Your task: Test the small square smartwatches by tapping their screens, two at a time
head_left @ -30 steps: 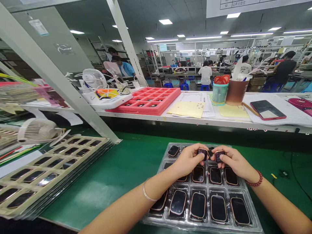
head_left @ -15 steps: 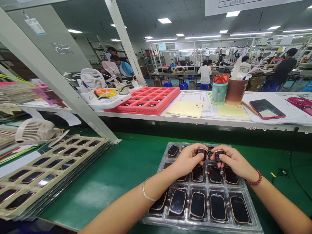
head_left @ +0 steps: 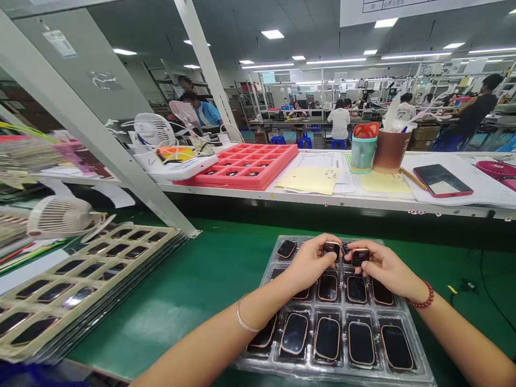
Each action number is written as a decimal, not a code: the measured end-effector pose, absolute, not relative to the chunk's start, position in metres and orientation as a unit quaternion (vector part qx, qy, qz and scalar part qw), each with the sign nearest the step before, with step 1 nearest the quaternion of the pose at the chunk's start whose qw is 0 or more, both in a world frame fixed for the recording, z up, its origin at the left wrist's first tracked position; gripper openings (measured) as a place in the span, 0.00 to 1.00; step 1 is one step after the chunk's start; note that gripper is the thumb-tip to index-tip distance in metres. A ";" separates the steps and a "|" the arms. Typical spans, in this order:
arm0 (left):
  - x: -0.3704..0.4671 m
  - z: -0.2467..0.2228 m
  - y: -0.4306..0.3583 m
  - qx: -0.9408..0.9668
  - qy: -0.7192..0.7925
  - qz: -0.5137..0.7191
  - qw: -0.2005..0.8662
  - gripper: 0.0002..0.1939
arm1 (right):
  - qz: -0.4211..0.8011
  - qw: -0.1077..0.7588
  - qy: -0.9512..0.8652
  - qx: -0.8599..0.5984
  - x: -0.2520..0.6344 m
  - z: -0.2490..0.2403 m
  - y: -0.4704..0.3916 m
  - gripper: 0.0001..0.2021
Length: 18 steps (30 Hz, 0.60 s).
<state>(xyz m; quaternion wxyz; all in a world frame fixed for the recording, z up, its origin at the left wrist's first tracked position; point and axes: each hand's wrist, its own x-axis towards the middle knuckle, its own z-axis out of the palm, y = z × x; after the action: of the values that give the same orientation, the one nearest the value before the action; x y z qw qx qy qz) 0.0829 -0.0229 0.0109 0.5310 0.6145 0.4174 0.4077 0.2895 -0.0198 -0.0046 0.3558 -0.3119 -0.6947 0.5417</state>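
Observation:
My left hand (head_left: pixel 312 260) is closed on a smartwatch case (head_left: pixel 331 248) with a dark screen and a gold-coloured rim. A similar smartwatch case (head_left: pixel 360 257) is pinched between the thumb and fingers of my right hand (head_left: pixel 381 266). Both are held up over the far rows of a clear plastic tray (head_left: pixel 264 361). In the tray's pockets lie several more watch cases, among them one in the near row (head_left: pixel 327 337) and one at the far left corner (head_left: pixel 286 249). Part of another shows between my hands; my fingers and wrists cover some pockets.
At left, a stack of beige trays (head_left: pixel 93 279) holds several dark screens, with a white fan (head_left: pixel 60 216) beside it. On the shelf are a red foam tray (head_left: pixel 266 180), papers, a cup (head_left: pixel 363 153) and a phone (head_left: pixel 442 180). A slanted metal post (head_left: pixel 121 145) crosses the left.
The watch case in my right hand has tilted from upright to sideways, and its lit text has faded. My left hand's watch case has risen slightly and tilted. The tray stays put.

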 end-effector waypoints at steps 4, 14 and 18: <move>0.083 0.012 -0.023 0.611 0.416 0.418 0.528 0.15 | 0.538 0.347 -0.702 -0.311 0.291 -0.005 -0.019 0.16; 0.084 0.013 -0.025 0.618 0.404 0.414 0.531 0.17 | 0.543 0.357 -0.695 -0.309 0.291 -0.006 -0.019 0.16; 0.083 0.012 -0.024 0.618 0.408 0.413 0.530 0.20 | 0.543 0.356 -0.695 -0.308 0.291 -0.006 -0.019 0.15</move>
<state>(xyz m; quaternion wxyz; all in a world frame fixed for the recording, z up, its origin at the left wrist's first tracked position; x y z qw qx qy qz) 0.0832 -0.0243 0.0123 0.5300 0.6177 0.4085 0.4132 0.2908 -0.0187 -0.0058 0.3558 -0.3080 -0.6954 0.5431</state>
